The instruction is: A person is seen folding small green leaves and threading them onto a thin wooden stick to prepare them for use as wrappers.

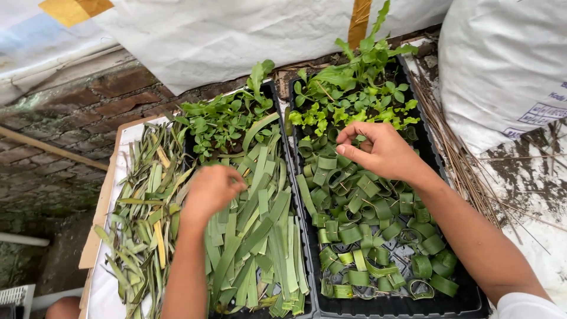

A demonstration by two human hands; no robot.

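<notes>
my left hand rests curled on the flat cut leaf strips lying in the left black tray; fingers are folded down into the strips, but i cannot tell whether they actually pinch one. my right hand hovers over the right black tray, thumb and fingertips nearly closed near the small seedlings at the far end; i cannot tell if anything is held. rolled leaf rings fill the near part of that tray. loose leaf scraps lie on a white board left of the trays. a white sack sits at right, dry sticks beside it.
</notes>
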